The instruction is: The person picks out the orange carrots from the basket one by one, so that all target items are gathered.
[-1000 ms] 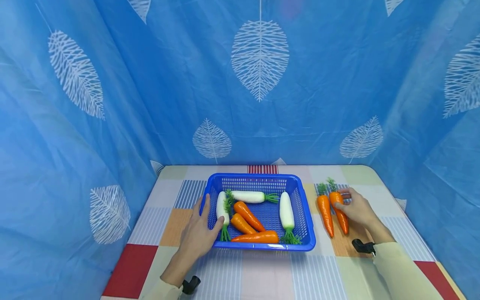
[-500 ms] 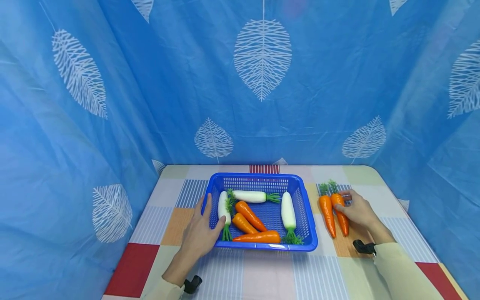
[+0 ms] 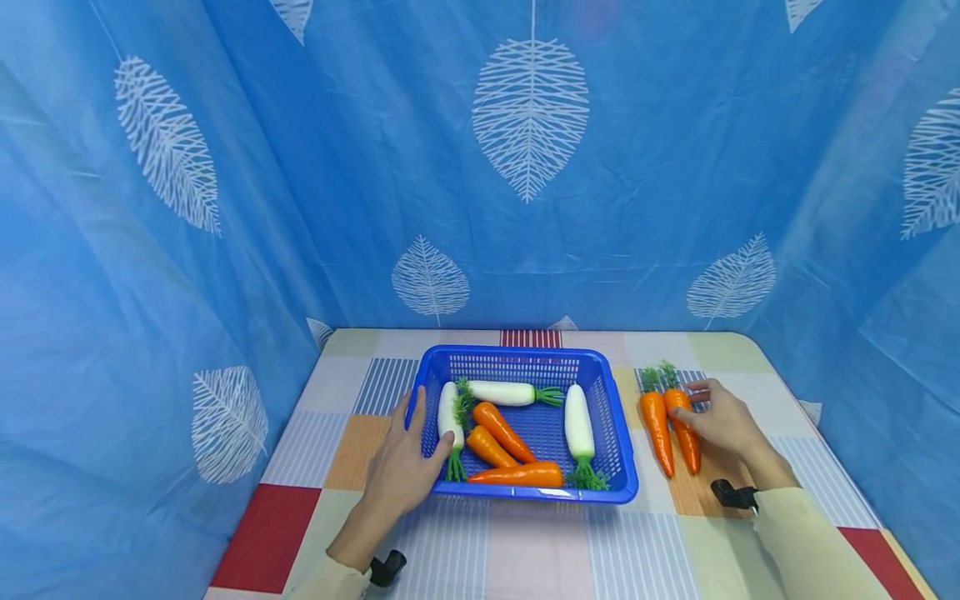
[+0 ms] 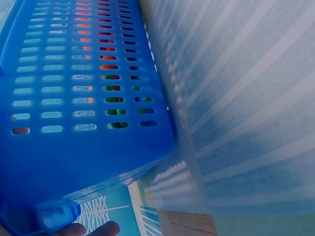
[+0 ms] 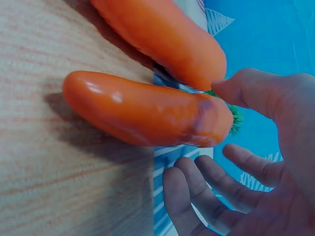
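My left hand (image 3: 401, 467) lies at the left front corner of the blue basket (image 3: 621, 450), fingers extended along its left rim and thumb over the corner. Its fingertips (image 4: 107, 228) show past the basket wall (image 4: 74, 162) in the left wrist view. Beside the basket, two orange carrots lie side by side with green tops to the back. My right hand (image 3: 726, 421) is at the right carrot (image 3: 682, 433), thumb by its thick end. In the right wrist view, the fingers are loosely bent with a gap below that carrot (image 5: 142, 110); the left carrot (image 3: 657, 433) lies beyond.
Inside the basket are three white radishes, one at the left (image 3: 448, 417), one at the back (image 3: 498, 392) and one at the right (image 3: 578, 421), with three carrots (image 3: 517, 475) at the front left. A patchwork cloth (image 3: 536, 550) covers the table; a blue curtain (image 3: 360, 167) surrounds it.
The head view has shifted slightly, so everything appears a little further right. Both hands keep about the same places at the basket and the right carrot.
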### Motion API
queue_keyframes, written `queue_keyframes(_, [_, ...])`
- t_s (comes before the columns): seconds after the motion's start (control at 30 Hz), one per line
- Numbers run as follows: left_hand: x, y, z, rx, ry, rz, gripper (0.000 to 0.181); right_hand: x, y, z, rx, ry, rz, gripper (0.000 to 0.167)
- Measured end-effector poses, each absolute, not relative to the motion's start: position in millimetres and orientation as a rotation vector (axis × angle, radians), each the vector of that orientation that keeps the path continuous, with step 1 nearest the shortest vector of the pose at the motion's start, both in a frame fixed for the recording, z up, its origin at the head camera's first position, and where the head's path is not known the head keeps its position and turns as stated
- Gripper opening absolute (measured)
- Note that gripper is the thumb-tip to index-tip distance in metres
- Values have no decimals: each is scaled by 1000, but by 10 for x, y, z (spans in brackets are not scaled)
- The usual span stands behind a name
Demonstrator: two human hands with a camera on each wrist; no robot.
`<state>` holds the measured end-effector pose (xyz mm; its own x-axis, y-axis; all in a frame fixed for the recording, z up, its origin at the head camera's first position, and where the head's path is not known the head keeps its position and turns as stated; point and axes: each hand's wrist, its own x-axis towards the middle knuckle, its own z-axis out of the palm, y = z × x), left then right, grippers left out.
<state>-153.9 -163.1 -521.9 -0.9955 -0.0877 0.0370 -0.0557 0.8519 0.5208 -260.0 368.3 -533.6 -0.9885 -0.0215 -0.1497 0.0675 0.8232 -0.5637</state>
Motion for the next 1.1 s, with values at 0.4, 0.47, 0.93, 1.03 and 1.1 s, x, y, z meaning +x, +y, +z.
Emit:
queue_keyframes(0.4, [-1552,-1625,-5205,101,-2976,-824,96,-2544,3493,-5056,-68,3044,-842,71])
queue_keyframes(0.47, [-1554,-1630,-5199,104,-2986,-827,98,-2533,3406,-4980,-116,3058,-846,69])
queue_keyframes(0.93, [-1578,-1738,-5110,-28,-3073,-761,112,-2475,2589,-4414,-414,3026,-831,68])
queue_keyframes(1.03, [-1579,-1773,-5097,-76,-3088,-736,116,-2477,2392,-4332,-484,2987,-832,68])
queue_keyframes(1.1, [-1583,-1795,-5099,-108,-3093,-726,118,-2503,2266,-4311,-536,2963,-817,67])
